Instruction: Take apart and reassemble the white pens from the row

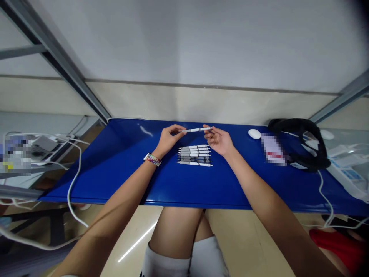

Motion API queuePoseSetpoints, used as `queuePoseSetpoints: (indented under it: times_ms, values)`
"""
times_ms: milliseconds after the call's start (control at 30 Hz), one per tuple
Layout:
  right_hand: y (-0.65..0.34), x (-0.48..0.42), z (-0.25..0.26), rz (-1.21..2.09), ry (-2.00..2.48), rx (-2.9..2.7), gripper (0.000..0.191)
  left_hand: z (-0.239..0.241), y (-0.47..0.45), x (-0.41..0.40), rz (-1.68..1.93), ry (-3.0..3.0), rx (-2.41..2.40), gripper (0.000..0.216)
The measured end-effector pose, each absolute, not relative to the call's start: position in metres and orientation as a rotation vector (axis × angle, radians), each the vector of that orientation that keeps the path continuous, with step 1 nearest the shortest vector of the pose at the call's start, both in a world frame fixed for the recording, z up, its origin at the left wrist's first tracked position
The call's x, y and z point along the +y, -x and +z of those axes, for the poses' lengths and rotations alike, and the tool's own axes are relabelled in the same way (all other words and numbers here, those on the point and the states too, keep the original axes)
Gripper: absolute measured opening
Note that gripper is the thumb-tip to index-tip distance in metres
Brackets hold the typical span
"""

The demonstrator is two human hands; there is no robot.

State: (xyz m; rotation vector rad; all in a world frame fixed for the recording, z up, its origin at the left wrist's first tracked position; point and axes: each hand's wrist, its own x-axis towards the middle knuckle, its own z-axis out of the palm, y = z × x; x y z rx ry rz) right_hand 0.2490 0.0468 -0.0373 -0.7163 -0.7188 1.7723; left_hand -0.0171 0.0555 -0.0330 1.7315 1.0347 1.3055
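Note:
A white pen with grey and dark parts is held level above the blue table. My left hand pinches its left end between thumb and fingers. At the other end, the fingertips of my right hand close on the pen, palm turned partly up. Just below, several similar pens lie side by side in a stack-like row, tips pointing left. A few among them look darker. A colourful woven band with a white piece circles my left wrist.
To the right lie a white oval object, a blurred pinkish packet and a black headset-like strap. A white power strip and cables sit at the far right. Grey metal posts flank the table; a wall stands behind.

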Motion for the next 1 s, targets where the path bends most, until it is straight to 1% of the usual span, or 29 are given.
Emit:
queuePoseSetpoints:
  times_ms: [133,300,467,600,733,867,1000]
  values:
    - [-0.248,0.047,-0.036,1.740,0.733,-0.743,0.029,-0.035,0.017,0.057,1.308,-1.614,0.994,0.032]
    - [-0.247,0.047,-0.036,1.752,0.704,-0.659,0.020,-0.035,0.016,0.058,1.281,-1.605,0.951,0.033]
    - [-0.246,0.047,-0.036,1.728,0.687,-0.694,0.022,-0.038,0.015,0.058,1.318,-1.577,0.941,0.035]
    - [-0.243,0.046,-0.037,1.697,0.682,-0.734,0.017,-0.038,0.014,0.059,1.316,-1.564,0.943,0.034]
    - [-0.241,0.044,-0.036,1.700,0.660,-0.722,0.023,-0.039,0.013,0.059,1.339,-1.544,0.949,0.034]
    - [-0.240,0.044,-0.035,1.643,0.701,-0.758,0.017,-0.040,0.013,0.059,1.340,-1.556,0.957,0.036]
    - [-0.238,0.043,-0.035,1.623,0.695,-0.759,0.022,-0.040,0.013,0.059,1.345,-1.556,0.960,0.035]
